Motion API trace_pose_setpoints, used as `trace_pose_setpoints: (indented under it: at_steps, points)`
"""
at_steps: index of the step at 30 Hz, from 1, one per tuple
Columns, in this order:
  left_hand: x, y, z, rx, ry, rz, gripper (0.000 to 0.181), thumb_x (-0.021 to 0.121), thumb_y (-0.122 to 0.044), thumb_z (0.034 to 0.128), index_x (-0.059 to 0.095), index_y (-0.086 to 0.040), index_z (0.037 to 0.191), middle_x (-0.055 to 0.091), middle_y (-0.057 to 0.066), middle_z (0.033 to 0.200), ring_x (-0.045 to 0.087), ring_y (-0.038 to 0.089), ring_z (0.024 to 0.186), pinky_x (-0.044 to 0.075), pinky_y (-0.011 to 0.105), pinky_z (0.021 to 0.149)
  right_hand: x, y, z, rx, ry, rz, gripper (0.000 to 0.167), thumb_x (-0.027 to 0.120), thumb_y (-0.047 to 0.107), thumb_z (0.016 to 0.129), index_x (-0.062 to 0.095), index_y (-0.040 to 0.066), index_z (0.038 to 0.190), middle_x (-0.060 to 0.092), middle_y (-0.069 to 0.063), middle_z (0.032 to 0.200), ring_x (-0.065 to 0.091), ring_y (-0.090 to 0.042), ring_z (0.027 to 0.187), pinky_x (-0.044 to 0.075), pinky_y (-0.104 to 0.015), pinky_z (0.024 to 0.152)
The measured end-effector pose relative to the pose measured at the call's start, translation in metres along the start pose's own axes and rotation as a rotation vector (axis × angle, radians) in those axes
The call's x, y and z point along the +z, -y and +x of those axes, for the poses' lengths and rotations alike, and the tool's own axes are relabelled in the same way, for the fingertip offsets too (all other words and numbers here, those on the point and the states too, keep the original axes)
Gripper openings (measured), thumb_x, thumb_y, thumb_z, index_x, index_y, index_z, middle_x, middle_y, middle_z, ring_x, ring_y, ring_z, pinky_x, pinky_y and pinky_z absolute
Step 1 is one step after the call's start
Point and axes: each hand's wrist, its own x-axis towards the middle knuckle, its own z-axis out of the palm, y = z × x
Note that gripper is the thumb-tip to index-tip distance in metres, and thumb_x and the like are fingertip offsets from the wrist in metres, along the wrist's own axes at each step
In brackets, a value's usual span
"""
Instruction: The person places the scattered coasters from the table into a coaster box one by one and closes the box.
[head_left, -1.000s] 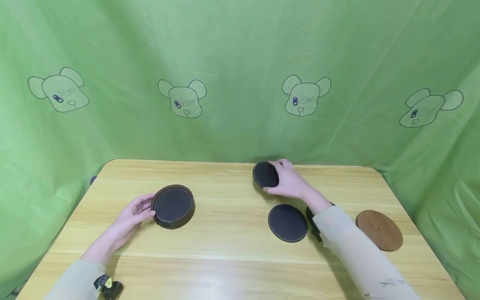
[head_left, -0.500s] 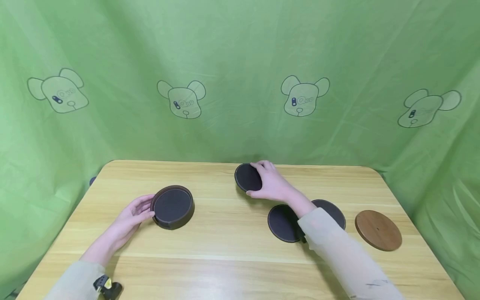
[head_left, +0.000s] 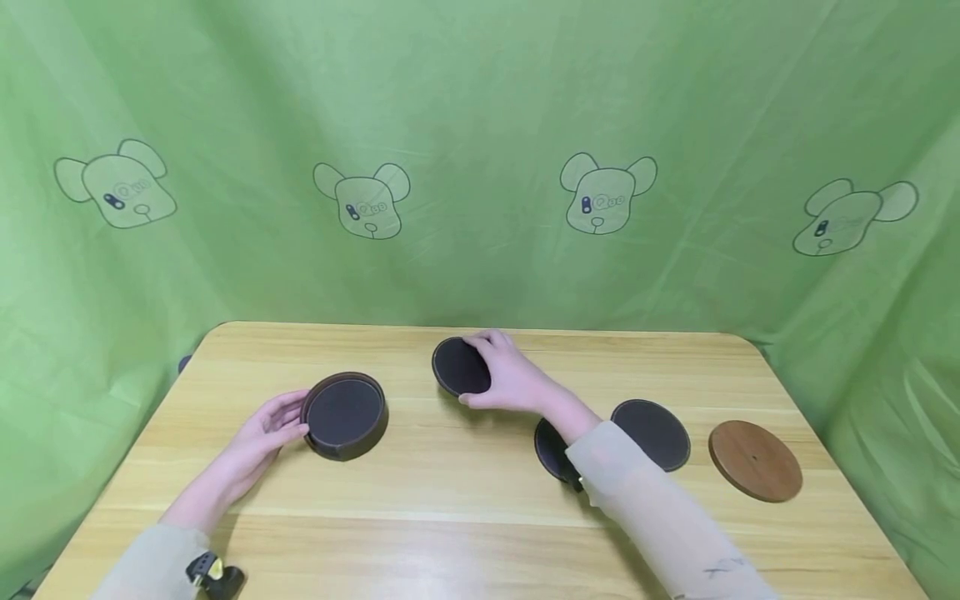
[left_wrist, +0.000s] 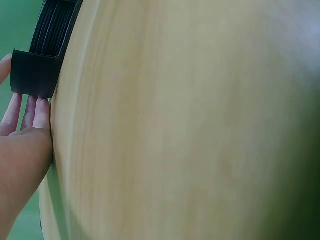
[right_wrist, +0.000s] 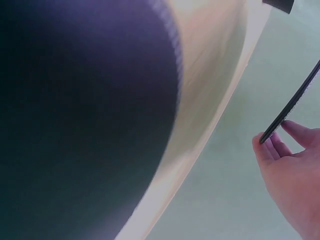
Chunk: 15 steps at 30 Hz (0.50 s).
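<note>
One round, dark, stitched coaster (head_left: 459, 367) is hanging tilted above the far middle of the wood-grain worktop (head_left: 420, 542), where a person's right hand (head_left: 513, 379) is pinching its right edge between thumb and fingers. To the left, the left hand (head_left: 262, 429) is resting its outstretched fingers against the left side of a round holder (head_left: 367, 442), in which a stack of coasters (head_left: 343, 411) is sitting. Nearer and to the right, a flat dark disc (head_left: 552, 454), partly hidden by the right sleeve (head_left: 637, 492), is lying near its unobscured twin (head_left: 652, 435), while a brown disc (head_left: 753, 461) is lying farthest right.
</note>
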Motion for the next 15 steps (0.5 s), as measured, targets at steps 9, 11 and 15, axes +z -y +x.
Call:
trace_pose_setpoints:
  at_steps: [9, 11, 15]
  points:
    - [0.000, 0.001, 0.000, 0.007, 0.002, -0.008, 0.071, 0.060, -0.001, 0.1041, 0.019, 0.014, 0.160, 0.059, -0.025, 0.129, 0.058, -0.011, 0.119, 0.047, 0.005, 0.104, 0.012, 0.022, 0.004, -0.025, 0.044, 0.036, 0.098, 0.086, 0.039, 0.078, 0.044, 0.004, 0.158, 0.042, -0.020, 0.156, 0.042, -0.037, 0.146, 0.049, -0.054, 0.118]
    - [0.000, 0.001, 0.000, 0.009, -0.001, -0.014, 0.071, 0.060, -0.001, 0.1040, 0.019, 0.014, 0.160, 0.060, -0.025, 0.129, 0.058, -0.010, 0.119, 0.047, 0.005, 0.103, 0.015, 0.025, 0.005, -0.033, 0.047, 0.036, 0.098, 0.086, 0.039, 0.078, 0.044, 0.004, 0.159, 0.043, -0.021, 0.156, 0.042, -0.037, 0.145, 0.049, -0.054, 0.118]
    - [0.000, 0.001, 0.000, 0.014, -0.002, -0.022, 0.071, 0.060, 0.000, 0.1038, 0.019, 0.015, 0.159, 0.060, -0.024, 0.129, 0.058, -0.010, 0.118, 0.047, 0.005, 0.103, 0.021, 0.030, 0.007, -0.048, 0.058, 0.039, 0.099, 0.086, 0.040, 0.077, 0.044, 0.004, 0.159, 0.043, -0.021, 0.156, 0.043, -0.037, 0.144, 0.049, -0.053, 0.118]
